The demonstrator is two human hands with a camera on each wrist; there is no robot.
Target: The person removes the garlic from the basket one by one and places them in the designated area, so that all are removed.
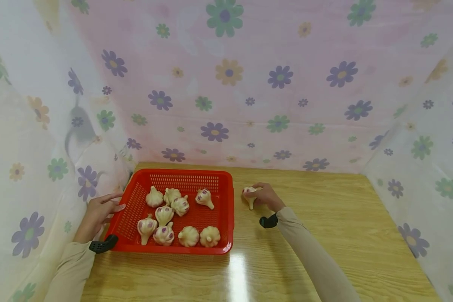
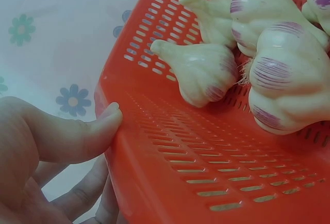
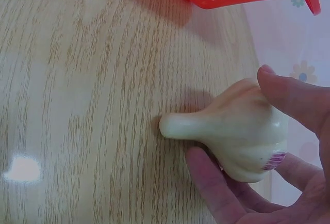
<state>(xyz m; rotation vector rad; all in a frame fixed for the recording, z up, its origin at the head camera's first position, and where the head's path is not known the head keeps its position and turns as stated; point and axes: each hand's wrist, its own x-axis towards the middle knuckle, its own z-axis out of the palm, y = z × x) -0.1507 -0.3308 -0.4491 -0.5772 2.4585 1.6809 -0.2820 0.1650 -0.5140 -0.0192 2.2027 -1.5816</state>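
Note:
A red plastic basket point(image 1: 173, 250) with slotted walls holds several garlic bulbs point(image 1: 188, 236), whitish with purple streaks. My left hand point(image 1: 98, 214) grips its left rim; the left wrist view shows the thumb point(image 2: 77, 136) on the rim and the other fingers against the outside wall. Right of the basket, my right hand point(image 1: 267, 196) holds one garlic bulb point(image 3: 237, 131) between thumb and fingers at the tabletop. That bulb lies on its side, its stem pointing away from the palm in the right wrist view.
The wood-grain table point(image 1: 324, 218) extends to the right of the basket and in front of it. Flower-printed cloth point(image 1: 249, 84) hangs behind the table and at both sides, close to my left hand. Light glares off the tabletop near the front.

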